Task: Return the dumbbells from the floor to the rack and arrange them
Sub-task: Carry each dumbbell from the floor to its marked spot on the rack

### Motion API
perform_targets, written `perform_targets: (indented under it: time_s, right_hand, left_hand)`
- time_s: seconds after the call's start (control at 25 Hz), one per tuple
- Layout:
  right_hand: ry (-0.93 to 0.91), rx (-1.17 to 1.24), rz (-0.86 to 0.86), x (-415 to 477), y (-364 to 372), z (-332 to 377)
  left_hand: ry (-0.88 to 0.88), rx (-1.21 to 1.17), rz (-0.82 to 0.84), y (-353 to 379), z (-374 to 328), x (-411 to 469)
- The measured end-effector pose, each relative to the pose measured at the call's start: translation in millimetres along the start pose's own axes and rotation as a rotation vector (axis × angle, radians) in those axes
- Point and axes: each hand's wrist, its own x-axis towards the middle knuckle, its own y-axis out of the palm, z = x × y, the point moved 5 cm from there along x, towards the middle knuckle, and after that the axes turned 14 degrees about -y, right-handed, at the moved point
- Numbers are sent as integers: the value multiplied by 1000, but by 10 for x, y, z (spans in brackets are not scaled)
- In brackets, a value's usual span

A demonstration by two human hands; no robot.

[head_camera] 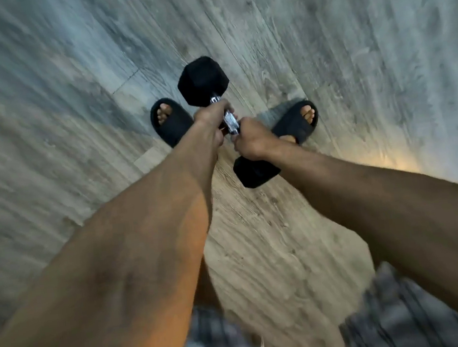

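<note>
One black hex dumbbell [229, 122] is up off the wood floor [350, 45], chrome handle running from 11 o'clock to 5 o'clock, right over the person's feet. Both hands are clenched around that handle, left hand [210, 118] nearer the far head, right hand [249, 139] nearer the close one. Black slides [171, 125] sit at 9 and 3 o'clock of it, picture's pretty blurry.

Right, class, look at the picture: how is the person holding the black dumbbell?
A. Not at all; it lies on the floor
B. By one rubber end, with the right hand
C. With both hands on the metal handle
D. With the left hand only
C: the left hand and right hand both wrap the chrome handle of the dumbbell, between its two black ends.
</note>
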Motion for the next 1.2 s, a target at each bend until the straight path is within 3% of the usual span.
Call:
perform_targets:
  time_s: [0.2, 0.52, 0.76, 1.2]
  right_hand:
    - [-165, -306, 124, -1218, -106, 1128]
    - [-453, -828, 387, -2424, 228, 2984]
    - [-611, -1133, 561, -2613, 1060, 3966]
    - [-925, -1459, 794, -2579, 3120, 5799]
  left_hand:
    - [39, -179, 45, -766, 370, -1343]
    - [74, -769, 245, -2148, 1009, -2957]
    - [123, -1200, 336, -3236, 1319, -3269]
    - [267, -1626, 290, -5645, 1646, -3582]
